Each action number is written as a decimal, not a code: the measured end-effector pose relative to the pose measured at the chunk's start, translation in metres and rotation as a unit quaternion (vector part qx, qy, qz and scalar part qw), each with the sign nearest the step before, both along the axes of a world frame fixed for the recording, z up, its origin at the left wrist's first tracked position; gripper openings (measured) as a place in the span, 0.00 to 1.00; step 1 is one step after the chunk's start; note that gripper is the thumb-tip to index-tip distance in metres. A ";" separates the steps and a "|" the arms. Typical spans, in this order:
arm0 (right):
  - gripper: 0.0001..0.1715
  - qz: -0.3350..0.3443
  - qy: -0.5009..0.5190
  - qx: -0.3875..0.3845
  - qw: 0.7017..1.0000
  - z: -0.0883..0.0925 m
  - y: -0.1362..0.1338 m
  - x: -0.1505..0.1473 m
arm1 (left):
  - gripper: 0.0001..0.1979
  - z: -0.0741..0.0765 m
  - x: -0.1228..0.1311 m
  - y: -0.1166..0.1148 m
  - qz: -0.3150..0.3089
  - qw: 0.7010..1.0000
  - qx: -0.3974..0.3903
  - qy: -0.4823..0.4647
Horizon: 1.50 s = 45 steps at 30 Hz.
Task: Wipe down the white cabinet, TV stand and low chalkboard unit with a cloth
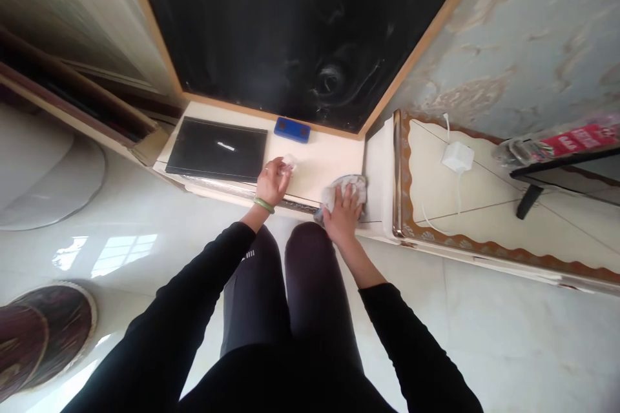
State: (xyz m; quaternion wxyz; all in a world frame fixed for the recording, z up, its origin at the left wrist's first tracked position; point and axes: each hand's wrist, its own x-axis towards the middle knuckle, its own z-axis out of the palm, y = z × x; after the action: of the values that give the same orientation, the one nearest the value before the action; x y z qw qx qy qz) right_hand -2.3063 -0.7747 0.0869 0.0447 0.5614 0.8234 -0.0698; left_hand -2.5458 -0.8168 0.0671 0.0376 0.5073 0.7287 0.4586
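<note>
My left hand (274, 182), a green bangle on its wrist, has its fingers closed round a small clear, whitish thing (289, 162) just above the cream cabinet top (310, 174); its kind is too blurred to tell. Farther right, my right hand (343, 213) presses a bunched grey-white cloth (357, 188) against the cabinet top near its right end. A blue chalkboard eraser (292, 130) lies at the foot of the blackboard (290, 32). Left of my left hand is a flat black sheet or case (213, 150) with a short white piece, perhaps chalk, (225, 146) on it.
Smudged chalk marks show low on the blackboard. At right, a higher cabinet (494, 206) carries a white adapter (458, 157) with a cable, a bottle with a red label (576, 142) and a black stand (529, 201). A dark red round stool (48, 335) stands at lower left.
</note>
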 end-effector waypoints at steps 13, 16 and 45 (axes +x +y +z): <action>0.40 0.141 0.173 0.035 0.974 -0.007 0.054 -0.066 | 0.27 0.000 0.007 -0.007 0.010 0.996 -0.074 0.044; 0.40 0.149 0.189 0.039 0.970 -0.010 0.051 -0.064 | 0.27 -0.001 0.008 -0.007 0.023 0.994 -0.095 0.044; 0.35 0.154 0.214 0.027 0.964 -0.001 0.048 -0.065 | 0.23 0.018 0.007 0.000 0.104 0.985 -0.129 -0.047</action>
State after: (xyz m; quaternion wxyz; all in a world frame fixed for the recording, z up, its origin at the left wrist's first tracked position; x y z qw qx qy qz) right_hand -2.3712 -0.7268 0.0858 -0.1370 0.4011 0.8918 -0.1585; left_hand -2.5385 -0.8170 0.0850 0.0895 0.3977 0.8277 0.3857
